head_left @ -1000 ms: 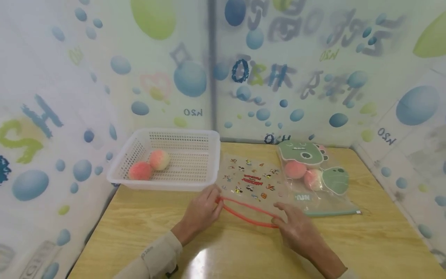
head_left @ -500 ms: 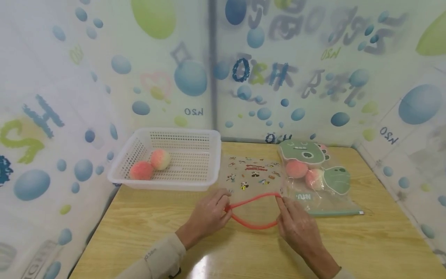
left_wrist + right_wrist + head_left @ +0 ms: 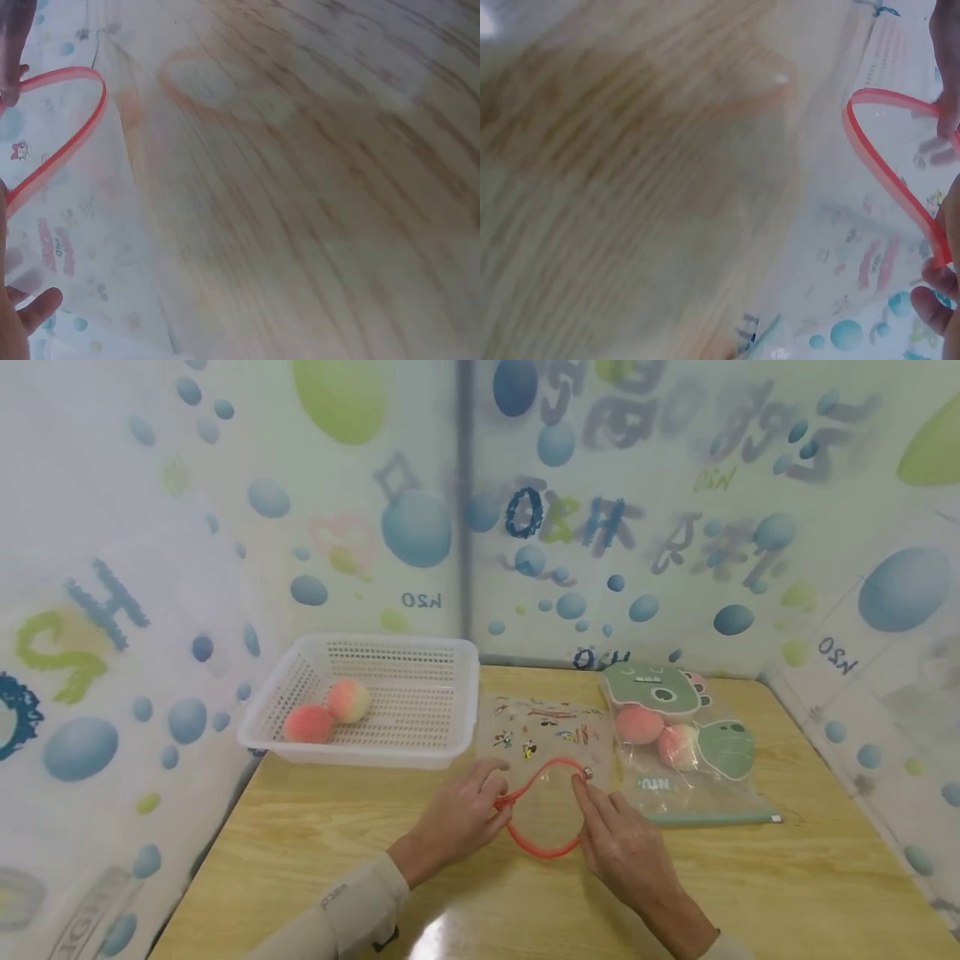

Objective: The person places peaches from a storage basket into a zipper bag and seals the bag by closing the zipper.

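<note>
Bag point(image 3: 553, 731) gapes because our left hand point(image 3: 467, 806) and right hand point(image 3: 628, 847) pinch its red rim point(image 3: 549, 853) at opposite sides.

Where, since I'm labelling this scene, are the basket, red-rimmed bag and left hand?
Basket point(image 3: 375, 755): head view, front rim.
Red-rimmed bag point(image 3: 546, 742): head view, printed side.
Left hand point(image 3: 461, 810): head view, back of the hand.
</note>
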### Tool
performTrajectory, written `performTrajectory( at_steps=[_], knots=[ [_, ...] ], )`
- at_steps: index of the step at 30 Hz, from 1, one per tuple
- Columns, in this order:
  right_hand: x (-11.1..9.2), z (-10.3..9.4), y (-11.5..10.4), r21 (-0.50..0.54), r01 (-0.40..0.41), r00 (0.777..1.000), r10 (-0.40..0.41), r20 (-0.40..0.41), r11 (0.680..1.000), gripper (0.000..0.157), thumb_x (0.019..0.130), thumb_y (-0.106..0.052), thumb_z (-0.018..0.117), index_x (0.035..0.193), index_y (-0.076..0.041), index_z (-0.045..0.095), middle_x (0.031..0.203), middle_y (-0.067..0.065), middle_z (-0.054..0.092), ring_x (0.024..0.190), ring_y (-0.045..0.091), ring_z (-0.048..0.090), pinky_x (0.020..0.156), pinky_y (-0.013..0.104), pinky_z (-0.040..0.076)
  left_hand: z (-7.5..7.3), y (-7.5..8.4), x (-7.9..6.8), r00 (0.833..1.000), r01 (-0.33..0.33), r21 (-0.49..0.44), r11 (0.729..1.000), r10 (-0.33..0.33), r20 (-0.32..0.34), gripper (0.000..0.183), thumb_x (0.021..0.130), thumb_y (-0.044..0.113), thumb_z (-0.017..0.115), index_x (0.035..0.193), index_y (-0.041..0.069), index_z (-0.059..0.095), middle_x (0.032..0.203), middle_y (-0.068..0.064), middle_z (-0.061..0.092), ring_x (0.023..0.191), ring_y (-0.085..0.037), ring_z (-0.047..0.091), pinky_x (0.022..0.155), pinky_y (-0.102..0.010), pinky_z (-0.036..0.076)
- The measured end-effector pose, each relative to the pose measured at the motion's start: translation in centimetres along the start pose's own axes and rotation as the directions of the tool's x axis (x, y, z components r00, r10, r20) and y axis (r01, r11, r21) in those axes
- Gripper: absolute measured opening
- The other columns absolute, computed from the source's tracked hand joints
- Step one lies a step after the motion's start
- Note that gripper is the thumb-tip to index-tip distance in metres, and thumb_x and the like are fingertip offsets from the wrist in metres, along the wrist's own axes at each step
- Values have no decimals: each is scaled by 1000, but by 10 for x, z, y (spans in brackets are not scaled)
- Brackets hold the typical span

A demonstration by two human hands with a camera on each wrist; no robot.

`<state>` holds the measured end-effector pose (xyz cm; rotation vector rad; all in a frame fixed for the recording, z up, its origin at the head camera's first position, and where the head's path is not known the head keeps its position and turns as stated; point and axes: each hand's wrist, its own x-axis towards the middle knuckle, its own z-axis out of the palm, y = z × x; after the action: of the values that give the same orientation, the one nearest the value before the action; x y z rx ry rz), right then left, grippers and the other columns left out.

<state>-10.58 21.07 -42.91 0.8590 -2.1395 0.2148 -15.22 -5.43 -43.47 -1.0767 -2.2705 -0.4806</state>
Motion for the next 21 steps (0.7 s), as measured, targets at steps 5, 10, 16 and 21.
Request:
performTrajectory(
  at_steps=[5,10,16,21],
  knots=[
    [-6,-5,2,2,-13,999,13,31,1000,50,97,-12,34,134,9,60,118,18,69,67,28,52,48,32,44,-9,-7,-4,999,-8,-36,999,9,40,32,90,42,69,96,11,62,127,-13,61,111,-26,61,86,-37,56],
    [-11,-9,4,24,-36,995,33,98,999,54,97,-16,31,137,7,58,124,17,67,68,24,48,49,29,40,-22,-18,0,996,-84,-9,996,84,0,42,92,45,61,109,7,66,124,-13,63,115,-28,60,90,-41,55],
    [-8,-9,6,20,-48,994,46,101,999,55,96,-16,31,139,5,57,125,17,67,67,24,49,48,30,41,-44,-36,11,983,-181,5,983,181,-13,40,90,34,65,117,5,68,122,-9,64,113,-26,62,90,-38,56],
    [-4,-9,7,42,-71,993,67,100,997,56,94,-17,33,140,5,56,126,18,66,68,24,50,48,31,41,-68,-54,21,977,-214,19,977,214,-7,42,85,27,73,120,4,67,119,-9,65,110,-26,64,88,-40,57]
  ],
)
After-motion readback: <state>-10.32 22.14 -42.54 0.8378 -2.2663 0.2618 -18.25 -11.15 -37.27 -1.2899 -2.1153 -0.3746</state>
